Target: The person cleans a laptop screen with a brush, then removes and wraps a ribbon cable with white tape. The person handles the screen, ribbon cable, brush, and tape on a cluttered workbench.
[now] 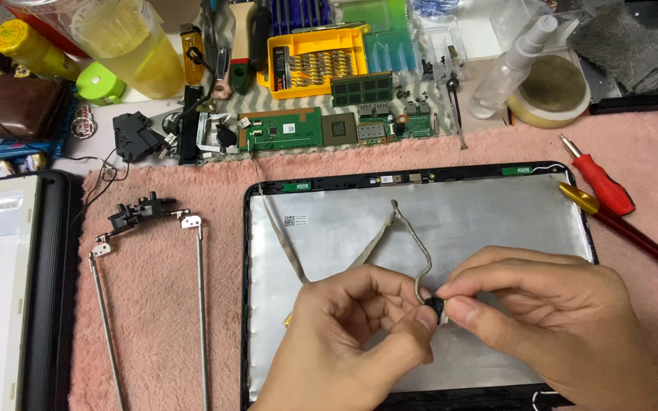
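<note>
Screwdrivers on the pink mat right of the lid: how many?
2. A red screwdriver lies nearest the lid's top right corner; a gold-collared screwdriver lies just below it, running off frame. Others may sit among the clutter above.

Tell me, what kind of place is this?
Probably a home electronics repair bench: green circuit boards, screwdrivers and an opened laptop lid lie there, while both hands pinch a small black part.

Left hand (344,335) near centre, fingers curled, thumb pressed forward. Right hand (557,320) beside it, knuckles up, thumb and forefinger pinched. Fingertips of both meeting, wrists low.
</note>
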